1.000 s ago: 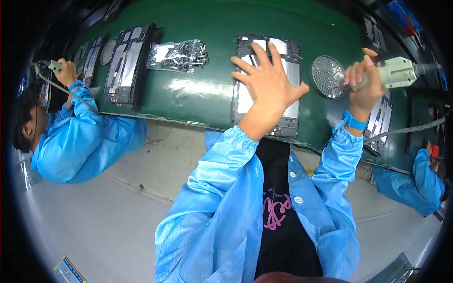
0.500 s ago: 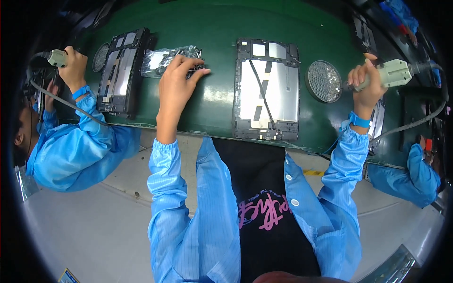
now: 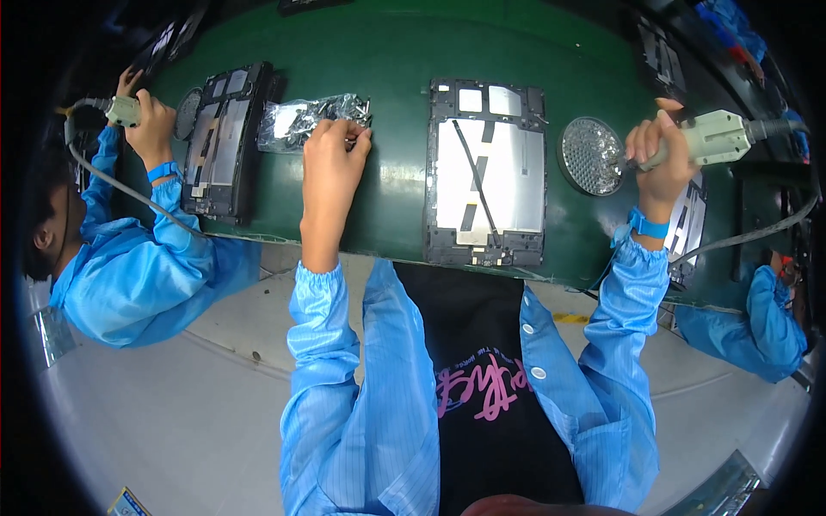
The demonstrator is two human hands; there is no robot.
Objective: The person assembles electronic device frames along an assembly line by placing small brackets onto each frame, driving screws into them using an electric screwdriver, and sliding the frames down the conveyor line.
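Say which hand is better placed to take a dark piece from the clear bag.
Left hand, likely: it is at the clear bag, while the right hand holds a pale tool.

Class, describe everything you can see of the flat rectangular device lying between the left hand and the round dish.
The flat device has a black, plastic-looking frame around a shiny, silvery, metal-looking panel. Two pale rectangles sit at its far end, and dark patches run down the middle. A thin black strip slants across the panel. It lies face-up on the green table, long sides pointing away from the person, its near end close to the table's edge. No hand touches it.
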